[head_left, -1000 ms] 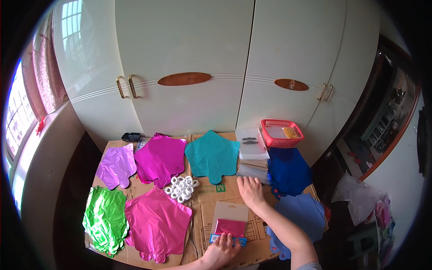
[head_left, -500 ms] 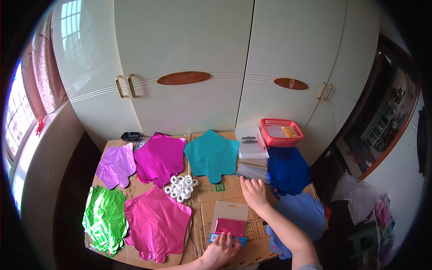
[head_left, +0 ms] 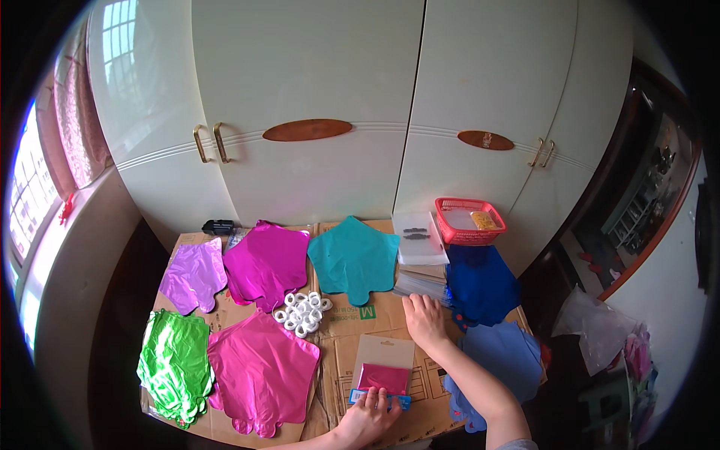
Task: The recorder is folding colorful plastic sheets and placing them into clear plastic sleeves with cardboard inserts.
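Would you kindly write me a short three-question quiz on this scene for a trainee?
1. True or false: the left hand rests on the lower edge of the packet.
2. Which balloon lies nearest the basket: A green, B dark blue, C lilac?
3. What lies between the teal balloon and the pink balloon?

Key:
1. True.
2. B, the dark blue balloon.
3. A cluster of white rings.
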Motion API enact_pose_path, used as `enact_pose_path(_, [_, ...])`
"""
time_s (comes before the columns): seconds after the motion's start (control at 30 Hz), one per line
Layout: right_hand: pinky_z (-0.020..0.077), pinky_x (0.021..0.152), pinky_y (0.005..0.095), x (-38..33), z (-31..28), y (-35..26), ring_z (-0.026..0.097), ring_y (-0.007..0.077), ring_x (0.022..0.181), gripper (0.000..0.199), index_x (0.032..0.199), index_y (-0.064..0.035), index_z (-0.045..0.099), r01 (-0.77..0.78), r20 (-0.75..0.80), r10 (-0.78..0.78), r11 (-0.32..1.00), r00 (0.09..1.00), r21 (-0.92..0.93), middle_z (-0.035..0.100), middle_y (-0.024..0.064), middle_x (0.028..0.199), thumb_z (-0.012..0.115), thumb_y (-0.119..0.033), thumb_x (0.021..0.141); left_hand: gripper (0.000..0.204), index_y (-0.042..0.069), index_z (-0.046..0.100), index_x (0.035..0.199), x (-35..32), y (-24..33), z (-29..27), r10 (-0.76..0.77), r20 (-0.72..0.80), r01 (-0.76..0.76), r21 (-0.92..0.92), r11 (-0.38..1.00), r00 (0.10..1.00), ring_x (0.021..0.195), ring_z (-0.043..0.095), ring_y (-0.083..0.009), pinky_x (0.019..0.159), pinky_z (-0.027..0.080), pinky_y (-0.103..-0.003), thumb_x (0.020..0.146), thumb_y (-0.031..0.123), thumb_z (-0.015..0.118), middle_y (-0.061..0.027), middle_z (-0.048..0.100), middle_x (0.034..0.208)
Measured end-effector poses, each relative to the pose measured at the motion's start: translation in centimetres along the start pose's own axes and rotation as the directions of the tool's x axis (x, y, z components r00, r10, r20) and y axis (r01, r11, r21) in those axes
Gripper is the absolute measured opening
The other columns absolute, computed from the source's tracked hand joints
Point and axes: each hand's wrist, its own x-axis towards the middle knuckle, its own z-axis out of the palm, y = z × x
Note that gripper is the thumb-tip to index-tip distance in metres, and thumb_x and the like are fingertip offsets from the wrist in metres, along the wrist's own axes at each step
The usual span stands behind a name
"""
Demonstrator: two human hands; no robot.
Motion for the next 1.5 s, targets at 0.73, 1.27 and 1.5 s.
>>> enact_pose_path(0.73, [0.0534,0.053,0.0417,1.6,-0.5,0.8,0.066,0.0306,0.061,0.005,0.081,-0.0072,0.056,-0.226,0.209,0.205,0.971,0.956,0.082,0.065,0.0118,0.068,0.055,-0.006,0.076,0.038,0.003,0.051,0.116,-0.1,0.0,-0.1,-0.002,0.022,0.002,-0.026,1.000,1.000,0.100,0.063,-0.0405,0.078,0.056,-0.043,0.082,0.021,0.053,-0.0278,0.058,0.110])
enact_pose_path(1.27, [0.0511,0.062,0.0438,2.6,-1.1,1.3,0.064,0.0336,0.066,0.014,0.085,-0.0148,0.071,-0.327,0.439,0.190,0.909,0.878,0.260,0.066,0.0138,0.071,0.059,-0.023,0.084,0.037,0.004,0.052,0.115,0.1,-0.1,-0.8,0.003,0.023,-0.003,-0.025,1.000,1.000,0.100,0.063,-0.0397,0.078,0.056,-0.042,0.082,0.020,0.053,-0.0271,0.058,0.110])
enact_pose_path(1.5, [0.0509,0.061,0.0409,2.8,-0.9,2.1,0.065,0.0296,0.066,0.014,0.084,-0.0133,0.072,-0.424,0.406,0.267,0.828,0.874,0.368,0.067,0.0111,0.073,0.068,-0.025,0.077,0.037,0.004,0.052,0.115,0.1,0.0,-0.7,0.002,0.024,-0.002,-0.014,1.000,1.000,0.100,0.063,-0.0399,0.077,0.057,-0.043,0.082,0.020,0.053,-0.0270,0.058,0.110])
